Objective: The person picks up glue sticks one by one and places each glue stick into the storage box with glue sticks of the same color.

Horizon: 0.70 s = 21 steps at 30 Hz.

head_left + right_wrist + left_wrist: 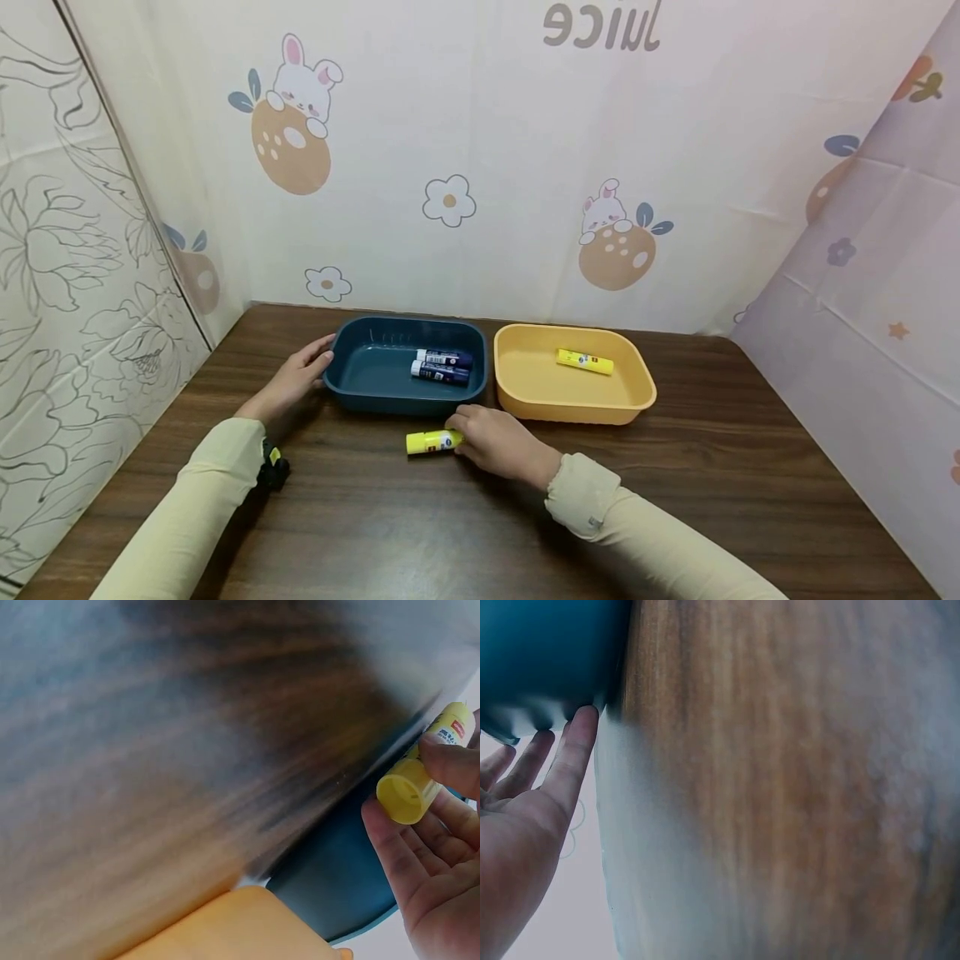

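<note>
My right hand (498, 442) pinches a yellow glue stick (429, 442) in front of the dark blue tray (401, 406). In the right wrist view, thumb and fingers hold the glue stick (451, 733), its hollow round end facing the camera. My left hand (294, 382) rests against the left end of the dark blue tray. Its extended fingertips touch the tray wall (547, 667) in the left wrist view. Two dark blue glue sticks with white ends, an upper one (450, 358) and a lower one (442, 373), lie side by side in that tray.
Right of the dark blue tray stands a yellow tray (566, 412), with one yellow glue stick (585, 362) lying in it. Both trays sit toward the back of the brown wooden table (360, 533), close to a patterned curtain (510, 267).
</note>
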Motion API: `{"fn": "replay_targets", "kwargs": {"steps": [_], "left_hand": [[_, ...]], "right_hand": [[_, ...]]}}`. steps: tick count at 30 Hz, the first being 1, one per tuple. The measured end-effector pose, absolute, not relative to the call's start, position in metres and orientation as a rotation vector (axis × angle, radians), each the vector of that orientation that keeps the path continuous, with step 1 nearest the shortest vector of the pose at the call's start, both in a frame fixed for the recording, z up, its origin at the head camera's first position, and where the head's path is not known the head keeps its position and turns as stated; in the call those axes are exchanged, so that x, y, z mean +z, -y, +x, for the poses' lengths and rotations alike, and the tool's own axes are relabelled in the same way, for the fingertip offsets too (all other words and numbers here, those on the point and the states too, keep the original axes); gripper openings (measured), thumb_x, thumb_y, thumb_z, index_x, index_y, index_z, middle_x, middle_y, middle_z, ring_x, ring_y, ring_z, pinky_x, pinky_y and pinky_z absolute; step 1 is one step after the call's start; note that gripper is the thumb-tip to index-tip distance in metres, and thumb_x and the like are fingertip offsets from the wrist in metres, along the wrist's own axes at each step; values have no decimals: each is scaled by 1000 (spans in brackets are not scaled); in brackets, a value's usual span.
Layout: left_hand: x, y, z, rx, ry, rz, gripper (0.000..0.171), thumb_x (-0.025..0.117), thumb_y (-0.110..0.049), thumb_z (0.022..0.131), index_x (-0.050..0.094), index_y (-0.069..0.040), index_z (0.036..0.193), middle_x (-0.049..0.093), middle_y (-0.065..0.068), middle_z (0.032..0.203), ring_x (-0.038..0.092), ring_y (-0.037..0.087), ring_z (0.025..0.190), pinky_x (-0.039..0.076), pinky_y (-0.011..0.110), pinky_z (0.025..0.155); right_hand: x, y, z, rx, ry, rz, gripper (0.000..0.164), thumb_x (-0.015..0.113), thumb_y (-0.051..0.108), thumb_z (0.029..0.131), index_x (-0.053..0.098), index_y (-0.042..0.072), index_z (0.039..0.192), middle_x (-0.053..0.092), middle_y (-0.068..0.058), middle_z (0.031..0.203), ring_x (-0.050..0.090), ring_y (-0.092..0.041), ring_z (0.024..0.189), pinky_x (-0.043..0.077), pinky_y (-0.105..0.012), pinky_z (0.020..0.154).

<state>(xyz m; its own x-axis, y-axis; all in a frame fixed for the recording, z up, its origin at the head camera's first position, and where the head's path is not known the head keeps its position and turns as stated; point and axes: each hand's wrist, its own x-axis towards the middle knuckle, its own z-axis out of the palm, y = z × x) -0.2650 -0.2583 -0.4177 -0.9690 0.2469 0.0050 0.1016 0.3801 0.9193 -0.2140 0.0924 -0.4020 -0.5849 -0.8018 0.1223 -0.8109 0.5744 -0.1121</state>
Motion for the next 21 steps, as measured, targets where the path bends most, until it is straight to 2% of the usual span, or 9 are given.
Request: {"fn": "replay_targets", "kwargs": {"steps": [13,21], "left_hand": [[-417,258,-265,1653,-2486,305,57,33,-29,106,14,-2,152,23,31,149,37,46,128,42,53,96],[-415,258,-265,1669,-2460,295,58,33,-30,106,12,-2,152,22,31,149,37,46,128,42,53,96]], "right_hand": [[-381,-100,-209,294,2760,1343,30,73,17,86,66,8,114,64,-1,103,58,-9,85,52,-22,80],[-368,-107,-210,324,2699,1334,31,77,13,82,67,8,111,63,-1,100,58,-9,84,52,-21,77]]}}
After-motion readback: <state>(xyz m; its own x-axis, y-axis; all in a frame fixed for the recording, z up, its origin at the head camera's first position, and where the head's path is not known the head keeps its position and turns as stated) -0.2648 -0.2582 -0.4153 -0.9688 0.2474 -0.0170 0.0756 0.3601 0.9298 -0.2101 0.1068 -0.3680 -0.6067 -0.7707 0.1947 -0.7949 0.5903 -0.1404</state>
